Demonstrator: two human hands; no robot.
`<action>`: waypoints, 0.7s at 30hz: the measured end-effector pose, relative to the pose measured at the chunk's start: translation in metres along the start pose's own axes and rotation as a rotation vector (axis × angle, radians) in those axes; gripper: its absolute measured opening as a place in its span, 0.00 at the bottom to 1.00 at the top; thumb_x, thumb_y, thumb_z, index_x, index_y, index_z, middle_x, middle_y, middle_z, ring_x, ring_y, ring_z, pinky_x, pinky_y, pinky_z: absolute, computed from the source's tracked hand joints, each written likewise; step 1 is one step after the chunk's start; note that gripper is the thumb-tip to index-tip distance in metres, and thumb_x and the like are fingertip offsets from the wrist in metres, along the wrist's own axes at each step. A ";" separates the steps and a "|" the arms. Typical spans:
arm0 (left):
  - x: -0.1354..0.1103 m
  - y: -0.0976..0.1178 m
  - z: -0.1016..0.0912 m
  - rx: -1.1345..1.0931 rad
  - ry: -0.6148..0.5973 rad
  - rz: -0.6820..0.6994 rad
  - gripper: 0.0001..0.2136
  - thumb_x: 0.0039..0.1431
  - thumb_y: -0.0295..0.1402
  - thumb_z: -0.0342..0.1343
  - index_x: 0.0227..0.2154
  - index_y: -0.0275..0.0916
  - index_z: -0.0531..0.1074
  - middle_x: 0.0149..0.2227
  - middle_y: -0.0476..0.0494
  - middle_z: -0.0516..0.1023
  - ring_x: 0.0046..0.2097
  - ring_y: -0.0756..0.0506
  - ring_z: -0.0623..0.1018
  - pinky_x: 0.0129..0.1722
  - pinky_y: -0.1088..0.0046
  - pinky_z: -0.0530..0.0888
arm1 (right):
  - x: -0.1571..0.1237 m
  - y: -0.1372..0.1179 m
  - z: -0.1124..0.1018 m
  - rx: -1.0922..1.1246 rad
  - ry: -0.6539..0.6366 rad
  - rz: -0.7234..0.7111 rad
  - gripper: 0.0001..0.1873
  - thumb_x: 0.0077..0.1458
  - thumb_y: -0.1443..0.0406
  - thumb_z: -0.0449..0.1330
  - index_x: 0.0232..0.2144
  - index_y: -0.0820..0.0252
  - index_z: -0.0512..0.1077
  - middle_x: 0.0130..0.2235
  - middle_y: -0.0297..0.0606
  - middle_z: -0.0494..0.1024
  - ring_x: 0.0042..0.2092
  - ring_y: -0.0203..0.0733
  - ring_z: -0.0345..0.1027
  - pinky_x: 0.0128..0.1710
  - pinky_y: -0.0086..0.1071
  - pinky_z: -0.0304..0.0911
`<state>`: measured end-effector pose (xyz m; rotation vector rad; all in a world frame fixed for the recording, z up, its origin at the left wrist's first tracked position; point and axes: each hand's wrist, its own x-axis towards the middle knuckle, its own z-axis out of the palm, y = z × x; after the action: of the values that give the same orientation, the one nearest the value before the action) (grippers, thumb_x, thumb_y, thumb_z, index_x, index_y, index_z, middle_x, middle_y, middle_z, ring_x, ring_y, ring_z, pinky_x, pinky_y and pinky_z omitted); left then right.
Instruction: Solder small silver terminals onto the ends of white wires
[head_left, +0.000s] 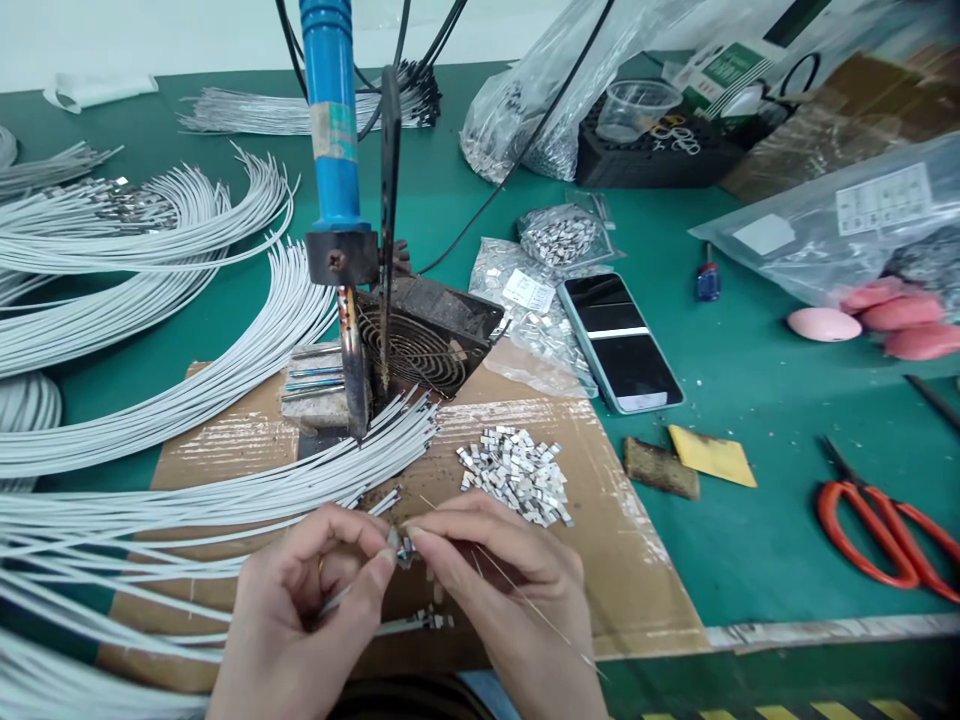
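My left hand (307, 600) pinches the end of a white cable between thumb and forefinger. My right hand (514, 600) is closed at the same spot, its thumb and forefinger on a small metal connector (406, 549) at the cable end. A thin silvery wire (536, 608), which looks like solder, runs through the right hand's fingers. Just ahead stands a blue-handled soldering iron (334, 150), clamped with its tip pointing down. Many white cables (300, 490) fan in from the left below the tip. A pile of small metal connectors (516, 475) lies beyond my right hand.
Cardboard (622, 560) covers the work area on a green table. Behind the iron sits a black fan (427, 335). To the right are a phone (622, 345), a yellow sponge (712, 456), red-handled scissors (870, 530) and a small screwdriver (707, 278). Cable bundles (112, 240) fill the left.
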<state>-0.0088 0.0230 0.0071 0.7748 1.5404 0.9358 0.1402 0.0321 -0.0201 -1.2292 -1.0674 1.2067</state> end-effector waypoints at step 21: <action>0.003 0.004 0.002 -0.079 0.005 0.007 0.08 0.44 0.28 0.72 0.20 0.38 0.78 0.27 0.48 0.80 0.22 0.56 0.61 0.22 0.79 0.57 | 0.003 0.003 -0.006 -0.045 -0.080 -0.080 0.13 0.56 0.71 0.71 0.37 0.46 0.89 0.30 0.33 0.83 0.29 0.36 0.76 0.28 0.25 0.71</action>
<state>-0.0073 0.0281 0.0089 0.7227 1.4963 0.9989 0.1458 0.0346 -0.0234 -1.1700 -1.1972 1.1840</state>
